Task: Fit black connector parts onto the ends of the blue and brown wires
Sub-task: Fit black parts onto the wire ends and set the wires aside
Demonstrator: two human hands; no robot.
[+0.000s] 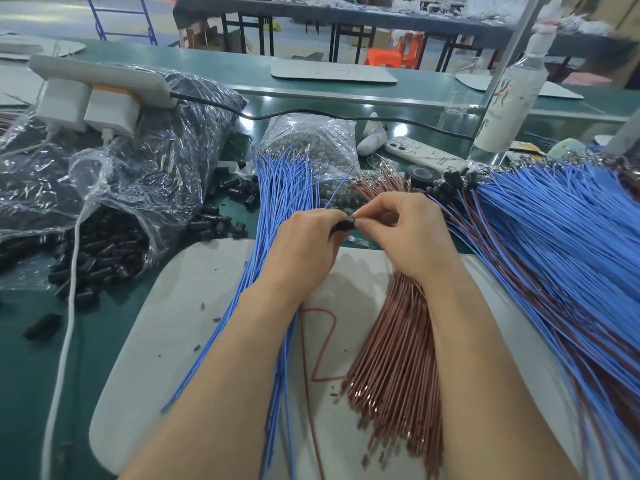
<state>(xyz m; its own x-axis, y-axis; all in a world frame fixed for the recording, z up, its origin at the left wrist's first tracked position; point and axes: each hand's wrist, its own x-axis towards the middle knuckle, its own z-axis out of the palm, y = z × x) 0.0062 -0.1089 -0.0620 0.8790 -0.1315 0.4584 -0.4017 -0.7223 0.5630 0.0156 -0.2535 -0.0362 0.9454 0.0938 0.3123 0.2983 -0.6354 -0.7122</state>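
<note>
left hand [304,244], right hand [408,233] on connector [343,225], board [194,306] edge

Between your left grip [304,244] and right grip [401,233], the black connector part [343,225] you're pinching reads as hard plastic with a soft sheen. Just beyond the left grip, the blue wires [277,202] wear smooth, faintly shiny insulation, tipped with bright bare-metal terminals [287,152]. Under your right grip, the brown wires [394,341] look just as smooth, their near ends glinting coppery. Left of the left grip there's a crinkled clear plastic bag [121,161], glossy with glare, and shiny loose black connector parts [97,251] at its mouth. Beneath both grips lies a matt grey board [166,323], scuffed and speckled, on the smooth green desk [27,358]. Beyond the right grip sits a glossy white phone case [422,155].
</note>
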